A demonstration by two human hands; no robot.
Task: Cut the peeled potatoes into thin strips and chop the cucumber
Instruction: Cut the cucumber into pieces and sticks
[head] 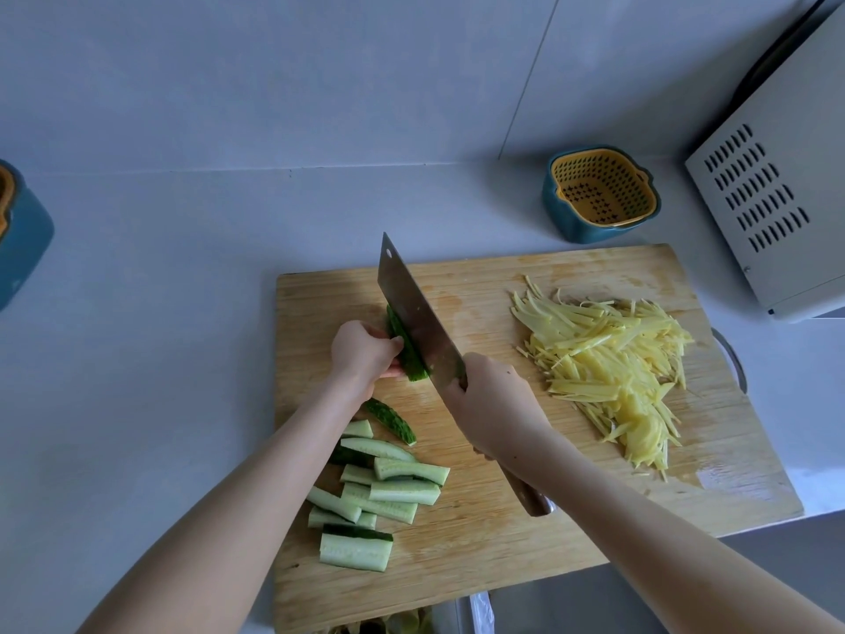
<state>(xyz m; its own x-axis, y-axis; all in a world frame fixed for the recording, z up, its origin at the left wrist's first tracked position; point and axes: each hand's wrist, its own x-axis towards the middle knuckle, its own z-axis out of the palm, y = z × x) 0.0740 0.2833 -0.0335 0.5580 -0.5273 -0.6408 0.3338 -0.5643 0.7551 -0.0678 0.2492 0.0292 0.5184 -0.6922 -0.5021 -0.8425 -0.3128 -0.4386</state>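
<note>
A wooden cutting board lies on the counter. My left hand holds a dark green cucumber piece down on the board with curled fingers. My right hand grips the wooden handle of a cleaver, whose blade stands against the right side of that cucumber piece. A pile of cut cucumber sticks lies at the board's near left, partly under my left forearm. Thin yellow potato strips are heaped on the board's right side.
A teal bowl with a yellow strainer insert stands behind the board. A white appliance with vent slots sits at the far right. Another teal container is at the left edge. A bin with peelings shows below the counter edge.
</note>
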